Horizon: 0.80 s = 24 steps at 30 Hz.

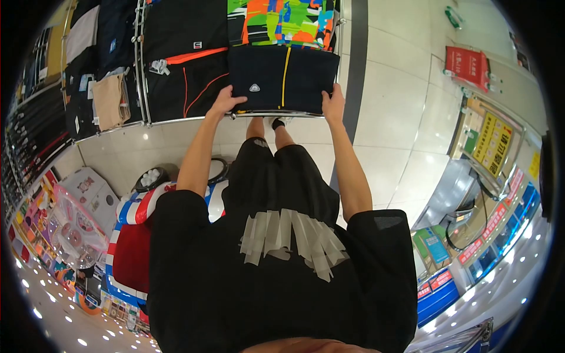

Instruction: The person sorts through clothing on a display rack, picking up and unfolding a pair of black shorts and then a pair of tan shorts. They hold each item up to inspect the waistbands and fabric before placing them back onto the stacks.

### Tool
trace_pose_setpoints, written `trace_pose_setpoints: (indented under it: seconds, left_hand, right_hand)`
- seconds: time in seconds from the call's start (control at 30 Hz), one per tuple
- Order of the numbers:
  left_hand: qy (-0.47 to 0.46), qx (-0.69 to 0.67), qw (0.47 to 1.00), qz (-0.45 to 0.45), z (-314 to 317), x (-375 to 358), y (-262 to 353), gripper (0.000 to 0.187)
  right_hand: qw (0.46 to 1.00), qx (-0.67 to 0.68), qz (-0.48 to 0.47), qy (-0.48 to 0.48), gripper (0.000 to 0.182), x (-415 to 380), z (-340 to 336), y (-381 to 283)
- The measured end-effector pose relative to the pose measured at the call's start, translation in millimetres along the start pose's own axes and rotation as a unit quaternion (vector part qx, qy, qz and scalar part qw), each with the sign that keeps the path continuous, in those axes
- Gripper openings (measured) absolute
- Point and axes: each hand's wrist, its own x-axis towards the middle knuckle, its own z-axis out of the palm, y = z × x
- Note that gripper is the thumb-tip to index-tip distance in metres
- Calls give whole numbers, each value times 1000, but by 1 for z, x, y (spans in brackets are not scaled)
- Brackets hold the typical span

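Observation:
A folded dark navy garment point(282, 77) with a yellow stripe and a small grey logo lies at the front edge of a clothing display table point(194, 118). My left hand point(226, 101) rests on its lower left corner, fingers spread flat on the fabric. My right hand point(333, 103) presses against its lower right corner. Both arms are stretched forward over my black shirt and shorts.
Black garments with orange piping point(188, 76) lie left of the navy one, a bright multicoloured garment point(282, 20) behind it. A beige item point(110, 100) sits further left. A red, white and blue object point(132, 241) stands on the tiled floor at my left.

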Motion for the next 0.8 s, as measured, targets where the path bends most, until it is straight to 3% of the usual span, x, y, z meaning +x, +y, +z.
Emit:
trace_pose_setpoints:
  seconds: [0.1,0.23,0.33,0.43,0.53,0.63,0.73,0.8]
  left_hand:
    - [-33,82,996,-7,-1,-10,6,51]
    - [-67,185,980,12,-7,-12,0,59]
    - [11,354,934,44,4,-10,-7,61]
    - [63,364,926,74,10,-11,-14,60]
    - [136,292,944,78,12,-15,-23,58]
    - [149,317,935,62,17,-17,-16,61]
    - [160,282,945,35,22,-17,-3,65]
    - [204,275,937,68,27,-29,31,68]
  right_hand:
    - [999,44,13,2,38,1,-6,-7]
    - [1000,-26,0,-11,38,-5,-16,-9]
    - [998,-55,-12,-12,36,-10,-13,-11]
    - [999,-34,-23,19,34,-10,-10,-15]
    - [999,-33,-33,23,35,-9,-8,-15]
    - [996,-73,-35,42,36,-14,-3,-15]
    - [998,-21,14,56,46,-23,-5,-35]
    - [990,-78,-62,102,56,-32,-12,-55]
